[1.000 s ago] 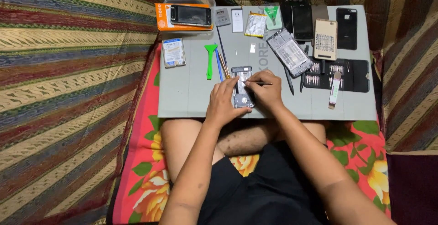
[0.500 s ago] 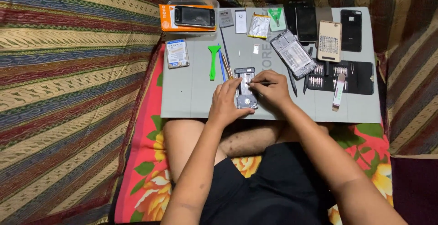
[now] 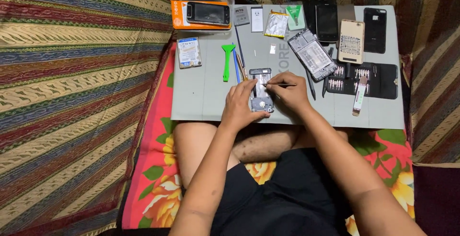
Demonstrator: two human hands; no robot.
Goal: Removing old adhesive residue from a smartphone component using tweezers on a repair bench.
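Head view looks down on a grey surface (image 3: 206, 97) across the person's lap. Left hand (image 3: 241, 104) rests on the surface, its grip closed on the left edge of an opened phone (image 3: 261, 90) lying flat near the front middle. Right hand (image 3: 287, 92) has its grip pinched together on a thin dark tool (image 3: 280, 85), whose tip touches the phone's inside. Just left of the phone lie a green pry tool (image 3: 227, 61) and thin sticks. Well to the right sits a black bit case (image 3: 364, 80); beside it, a bare phone frame (image 3: 312, 55).
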